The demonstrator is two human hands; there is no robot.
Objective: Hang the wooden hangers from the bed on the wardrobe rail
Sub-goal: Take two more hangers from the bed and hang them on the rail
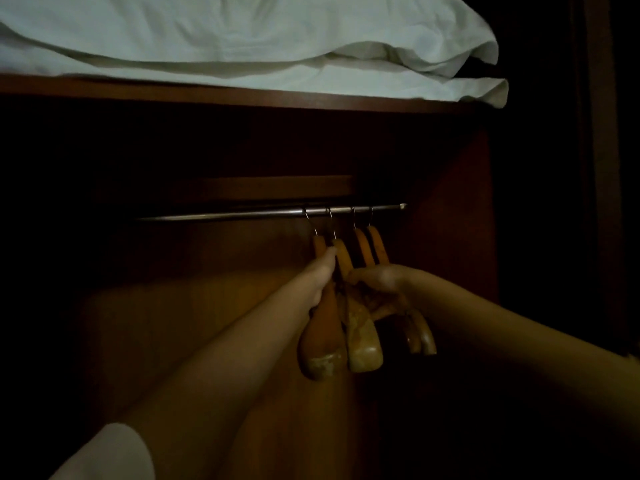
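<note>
Several wooden hangers (363, 341) hang by metal hooks from the wardrobe rail (221, 215), bunched near its right end. My left hand (320, 277) reaches in from the lower left and grips the leftmost hanger (320, 344) just below its hook. My right hand (379, 282) comes from the right and rests over the right-hand hangers (420, 336), its fingers spread across their arms. The wardrobe interior is dark, so the far ends of the hangers are hidden.
A wooden shelf (242, 93) above the rail carries folded white bedding (242, 39). The wardrobe's right side wall (460, 220) stands close to the rail's end. The left stretch of the rail is bare.
</note>
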